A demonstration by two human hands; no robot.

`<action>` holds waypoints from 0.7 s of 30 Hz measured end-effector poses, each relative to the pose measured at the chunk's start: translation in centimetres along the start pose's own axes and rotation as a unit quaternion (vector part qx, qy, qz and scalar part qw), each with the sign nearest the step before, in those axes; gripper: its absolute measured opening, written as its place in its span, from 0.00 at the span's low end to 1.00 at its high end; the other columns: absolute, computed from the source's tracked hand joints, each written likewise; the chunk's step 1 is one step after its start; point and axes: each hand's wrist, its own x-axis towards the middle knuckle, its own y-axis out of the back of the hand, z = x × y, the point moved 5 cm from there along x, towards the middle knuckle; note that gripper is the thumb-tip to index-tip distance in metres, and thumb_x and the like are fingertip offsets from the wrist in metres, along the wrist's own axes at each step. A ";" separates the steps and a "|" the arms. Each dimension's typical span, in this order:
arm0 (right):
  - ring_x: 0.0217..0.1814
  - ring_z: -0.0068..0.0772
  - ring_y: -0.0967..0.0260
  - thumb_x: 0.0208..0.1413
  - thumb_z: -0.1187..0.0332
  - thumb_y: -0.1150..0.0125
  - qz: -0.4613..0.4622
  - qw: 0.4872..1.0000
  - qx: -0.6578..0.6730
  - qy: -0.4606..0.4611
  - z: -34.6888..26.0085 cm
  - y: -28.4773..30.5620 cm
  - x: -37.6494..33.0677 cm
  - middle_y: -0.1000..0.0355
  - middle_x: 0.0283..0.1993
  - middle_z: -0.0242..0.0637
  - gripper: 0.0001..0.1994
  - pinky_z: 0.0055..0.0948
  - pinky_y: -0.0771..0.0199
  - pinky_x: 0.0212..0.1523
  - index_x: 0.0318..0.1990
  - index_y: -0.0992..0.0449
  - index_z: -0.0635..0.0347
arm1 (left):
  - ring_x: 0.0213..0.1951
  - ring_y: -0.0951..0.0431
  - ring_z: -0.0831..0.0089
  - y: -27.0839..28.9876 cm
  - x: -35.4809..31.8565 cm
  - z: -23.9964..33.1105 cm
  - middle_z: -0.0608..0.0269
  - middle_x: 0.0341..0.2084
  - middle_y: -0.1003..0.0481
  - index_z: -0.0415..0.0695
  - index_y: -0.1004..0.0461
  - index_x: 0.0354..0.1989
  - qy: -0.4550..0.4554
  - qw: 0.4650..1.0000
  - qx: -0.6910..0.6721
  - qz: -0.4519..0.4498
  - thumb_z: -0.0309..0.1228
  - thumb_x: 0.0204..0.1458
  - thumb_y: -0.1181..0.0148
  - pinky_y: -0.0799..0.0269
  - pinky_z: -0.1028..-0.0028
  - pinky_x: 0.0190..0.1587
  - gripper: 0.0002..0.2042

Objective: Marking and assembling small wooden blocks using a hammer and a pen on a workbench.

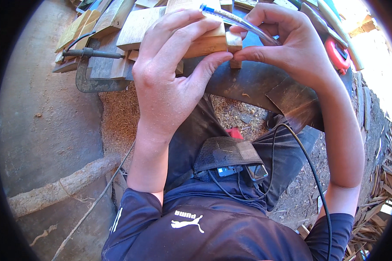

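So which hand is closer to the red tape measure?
The right hand. It sits just beside the red tape measure, holding a clear pen. The left hand is farther away, gripping the wooden block.

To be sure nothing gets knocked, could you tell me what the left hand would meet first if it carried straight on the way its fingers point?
The left hand already rests on a wooden block; its fingers point toward the clear tube just beyond, though depth is uncertain.

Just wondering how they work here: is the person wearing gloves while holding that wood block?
No: both the left hand and the right hand are bare, their fingers pressed straight onto the wooden block.
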 end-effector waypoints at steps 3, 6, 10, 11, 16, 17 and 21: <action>0.38 0.12 0.32 0.48 0.70 0.18 -0.002 0.999 -0.032 -0.028 -0.1 -0.1 0.0 0.29 0.36 0.22 0.15 0.16 0.34 0.37 0.38 0.21 0.60 | 0.54 0.19 0.64 0.0 0.0 0.0 0.58 0.51 0.20 0.42 0.16 0.49 -0.009 1.000 0.010 0.004 0.27 0.43 0.20 0.25 0.67 0.58 0.22; 0.39 0.12 0.31 0.48 0.70 0.18 -0.001 0.999 0.010 -0.035 -0.1 -0.2 -0.2 0.28 0.37 0.22 0.15 0.17 0.33 0.39 0.38 0.21 0.60 | 0.54 0.19 0.63 -0.1 0.0 0.2 0.58 0.51 0.20 0.42 0.16 0.50 -0.020 1.000 0.020 0.003 0.28 0.44 0.20 0.26 0.67 0.58 0.22; 0.39 0.16 0.30 0.49 0.70 0.19 0.039 0.994 0.104 -0.011 -1.5 -0.8 -0.4 0.27 0.37 0.25 0.14 0.17 0.32 0.40 0.38 0.21 0.60 | 0.56 0.21 0.61 -0.3 0.0 0.4 0.57 0.52 0.20 0.42 0.16 0.50 -0.030 0.999 0.031 0.001 0.30 0.45 0.21 0.27 0.65 0.60 0.21; 0.39 0.17 0.30 0.49 0.70 0.19 0.061 0.987 0.132 -0.068 -1.8 -0.7 -0.7 0.27 0.37 0.26 0.14 0.17 0.32 0.40 0.39 0.21 0.61 | 0.56 0.21 0.61 -0.4 0.1 0.5 0.57 0.52 0.20 0.43 0.16 0.50 -0.032 0.999 0.037 -0.002 0.30 0.46 0.21 0.28 0.64 0.61 0.21; 0.36 0.18 0.32 0.50 0.68 0.20 0.053 0.992 -0.100 0.057 -2.1 -0.2 -1.0 0.27 0.36 0.28 0.13 0.20 0.33 0.37 0.38 0.20 0.61 | 0.57 0.22 0.60 -0.6 0.3 1.4 0.58 0.51 0.21 0.45 0.16 0.50 -0.018 0.999 0.036 0.003 0.33 0.46 0.21 0.29 0.64 0.61 0.21; 0.34 0.18 0.33 0.50 0.68 0.20 0.053 0.994 -0.088 0.039 -1.9 -0.2 -1.1 0.27 0.35 0.28 0.13 0.21 0.33 0.36 0.38 0.20 0.60 | 0.57 0.23 0.60 -0.8 0.4 1.6 0.58 0.51 0.21 0.46 0.15 0.50 0.004 0.999 0.037 0.002 0.34 0.46 0.21 0.29 0.64 0.61 0.20; 0.31 0.18 0.34 0.49 0.70 0.21 0.044 0.994 -0.094 0.021 -1.8 0.1 -1.2 0.27 0.30 0.27 0.12 0.22 0.33 0.33 0.38 0.19 0.60 | 0.57 0.23 0.61 -1.5 0.5 2.1 0.59 0.50 0.21 0.46 0.15 0.48 0.035 0.998 0.039 0.024 0.34 0.47 0.20 0.30 0.64 0.61 0.19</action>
